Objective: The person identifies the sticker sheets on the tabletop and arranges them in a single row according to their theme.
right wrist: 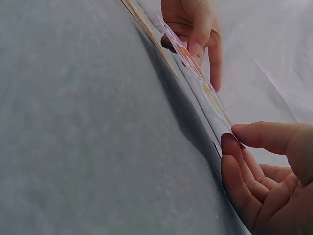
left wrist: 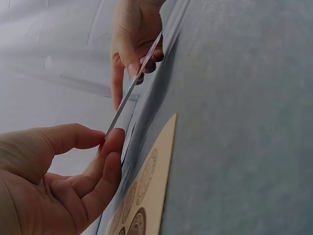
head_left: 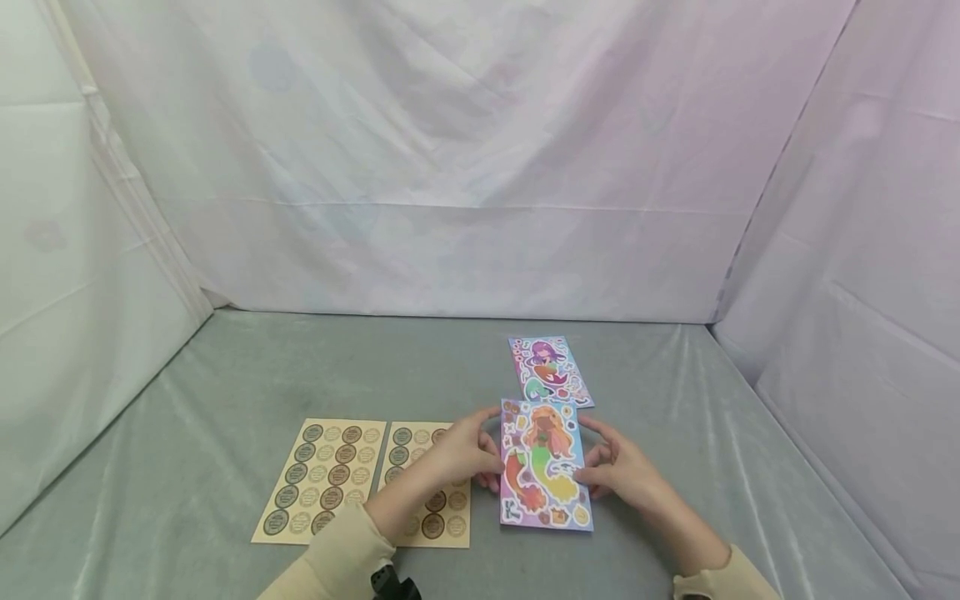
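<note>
From the head view we look down on a table (head_left: 225,392) covered in soft grey cloth, with faint creases and paler streaks in its nap. A white curtain (head_left: 450,158) closes off the back, faintly tinted lilac toward the right, with a horizontal fold crossing it; more white cloth hangs at both sides. Right of the table's middle, we see a mermaid sticker sheet (head_left: 546,467), picture side up, between two hands. The left hand (head_left: 471,450) pinches its left edge, and the right hand (head_left: 621,468) pinches its right edge. Just beyond it lies a second mermaid sheet (head_left: 552,371), its near edge overlapped in this view. To the left, two tan sheets (head_left: 322,479) of round labels lie side by side on the cloth, the nearer one partly behind the left forearm. Both sleeves are cream.

In the left wrist view we see the sticker sheet nearly edge-on, gripped between thumb and fingers at either side. A tan sheet corner rests on the grey cloth below.

In the right wrist view, we find the sheet raised off the table, a dark shadow along the cloth beneath, and white curtain behind the hands.
</note>
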